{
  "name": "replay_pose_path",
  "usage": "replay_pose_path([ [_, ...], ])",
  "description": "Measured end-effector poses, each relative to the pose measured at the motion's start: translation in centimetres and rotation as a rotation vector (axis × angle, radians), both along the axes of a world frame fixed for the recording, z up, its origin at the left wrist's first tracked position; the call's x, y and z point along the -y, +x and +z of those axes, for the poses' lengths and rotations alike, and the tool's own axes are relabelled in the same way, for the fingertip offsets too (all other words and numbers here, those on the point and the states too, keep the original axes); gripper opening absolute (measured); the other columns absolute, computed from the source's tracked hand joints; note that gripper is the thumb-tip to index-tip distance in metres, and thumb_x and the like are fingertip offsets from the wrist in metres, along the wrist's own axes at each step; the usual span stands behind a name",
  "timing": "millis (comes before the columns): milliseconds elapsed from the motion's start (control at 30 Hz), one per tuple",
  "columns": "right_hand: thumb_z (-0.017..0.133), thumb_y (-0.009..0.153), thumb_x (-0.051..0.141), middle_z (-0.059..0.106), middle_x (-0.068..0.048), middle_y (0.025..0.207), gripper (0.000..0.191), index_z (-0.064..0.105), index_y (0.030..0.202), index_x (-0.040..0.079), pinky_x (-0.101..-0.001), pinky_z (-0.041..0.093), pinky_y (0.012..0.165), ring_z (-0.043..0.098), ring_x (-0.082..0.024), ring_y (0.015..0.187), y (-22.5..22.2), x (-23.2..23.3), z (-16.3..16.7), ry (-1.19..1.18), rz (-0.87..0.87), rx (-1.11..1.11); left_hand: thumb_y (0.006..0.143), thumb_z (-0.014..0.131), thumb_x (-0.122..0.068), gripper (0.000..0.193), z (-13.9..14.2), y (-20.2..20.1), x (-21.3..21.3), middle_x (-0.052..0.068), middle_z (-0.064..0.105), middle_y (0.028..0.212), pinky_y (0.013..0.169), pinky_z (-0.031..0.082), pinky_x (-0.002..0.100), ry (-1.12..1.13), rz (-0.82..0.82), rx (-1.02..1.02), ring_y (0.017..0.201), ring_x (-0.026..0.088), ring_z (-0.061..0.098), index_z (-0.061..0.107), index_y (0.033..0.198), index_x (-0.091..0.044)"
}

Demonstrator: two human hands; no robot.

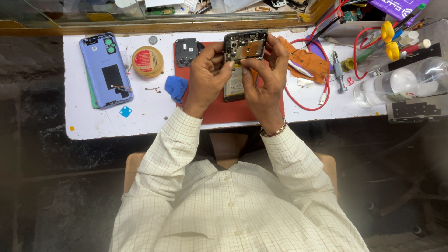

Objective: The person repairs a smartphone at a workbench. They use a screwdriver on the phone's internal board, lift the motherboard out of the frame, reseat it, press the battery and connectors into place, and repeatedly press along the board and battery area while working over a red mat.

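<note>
I see both of my hands raised over the red work mat [219,112] near the middle of the white tabletop [140,119], holding an opened phone [240,60] between them. My left hand [207,77] wraps the phone's left side, fingers curled narrow around its edge, thumb across the front. My right hand [266,77] grips the right side, with its thumb and forefinger pinched close at the upper part of the exposed board. Whether that pinch holds a small part, I cannot tell.

The phone has its back cover off: circuit board and camera area at the top, battery below. Its long axis runs away from me toward the far edge of the tabletop, camera end pointing to the far edge, bottom end toward my chest. It tilts slightly, upper end lifted.

I judge the step in hand to be work on the upper board of the stripped phone, either seating or freeing a small piece. The next move, I think, calls for a steady left-hand grip and fine fingertip pressure from the right.

Near the tabletop's left edge lies the lilac back cover [105,70], inner side up. Beside it sit a round yellow tin [147,61], a blue cloth [176,87] and a black inner cover plate [186,51]. A screwdriver [339,72] and a clear bottle [401,84] lie toward the right edge.
</note>
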State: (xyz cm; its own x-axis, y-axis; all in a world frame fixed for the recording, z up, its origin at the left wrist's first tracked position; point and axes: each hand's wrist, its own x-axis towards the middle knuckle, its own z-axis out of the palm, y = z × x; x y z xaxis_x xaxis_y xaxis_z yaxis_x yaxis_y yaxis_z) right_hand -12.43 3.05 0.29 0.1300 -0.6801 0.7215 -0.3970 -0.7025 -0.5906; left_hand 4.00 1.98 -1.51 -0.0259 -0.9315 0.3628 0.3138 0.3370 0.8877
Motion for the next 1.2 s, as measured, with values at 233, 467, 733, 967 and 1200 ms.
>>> replay_pose_path([
  [233,0.073,0.096,-0.009,0.038,-0.014,0.154,0.022,0.072,0.112,0.007,-0.0399,0.049,0.117,0.056,-0.029,0.136,-0.2,-0.2,0.3,-0.003,0.019,-0.005,0.100,0.065,-0.001,0.030,0.0,0.0,-0.2,0.013,0.075,0.116,0.093,0.064,0.030,-0.019,0.047,0.071,0.106,0.015,0.075,0.061,0.130,0.001],
  [467,0.072,0.095,-0.009,0.039,-0.014,0.153,0.024,0.072,0.112,0.006,-0.0371,0.054,0.111,0.061,-0.028,0.135,0.0,-0.3,0.6,0.022,0.015,-0.008,0.099,0.065,0.000,0.028,0.2,0.0,-0.2,0.012,0.075,0.115,0.094,0.065,0.030,-0.007,0.060,0.068,0.106,0.015,0.075,0.061,0.127,0.002],
  [733,0.072,0.100,-0.006,0.046,-0.012,0.146,0.025,0.063,0.122,0.000,-0.0295,0.053,0.106,0.059,-0.016,0.120,0.4,0.1,0.5,0.211,0.145,0.289,0.100,0.062,0.005,0.025,0.1,-0.1,0.0,0.011,0.075,0.113,0.091,0.062,0.026,0.043,0.050,-0.026,0.103,0.012,0.072,0.061,0.125,0.003],
  [967,0.077,0.099,-0.001,0.060,-0.003,0.110,0.027,0.055,0.113,0.003,-0.0238,0.052,0.095,0.060,-0.008,0.103,1.3,1.3,-0.1,0.408,0.273,0.567,0.099,0.062,0.004,0.024,0.2,-0.2,-0.1,0.012,0.076,0.111,0.088,0.062,0.025,0.041,0.082,0.011,0.100,0.011,0.072,0.061,0.123,0.004],
  [1200,0.079,0.098,-0.001,0.058,-0.002,0.103,0.030,0.051,0.104,0.008,-0.0227,0.053,0.088,0.059,-0.007,0.096,1.3,1.3,0.1,0.411,0.260,0.589,0.100,0.061,0.004,0.024,0.2,-0.2,-0.1,0.012,0.076,0.111,0.089,0.062,0.025,0.041,0.061,0.031,0.101,0.011,0.072,0.060,0.124,0.004],
])
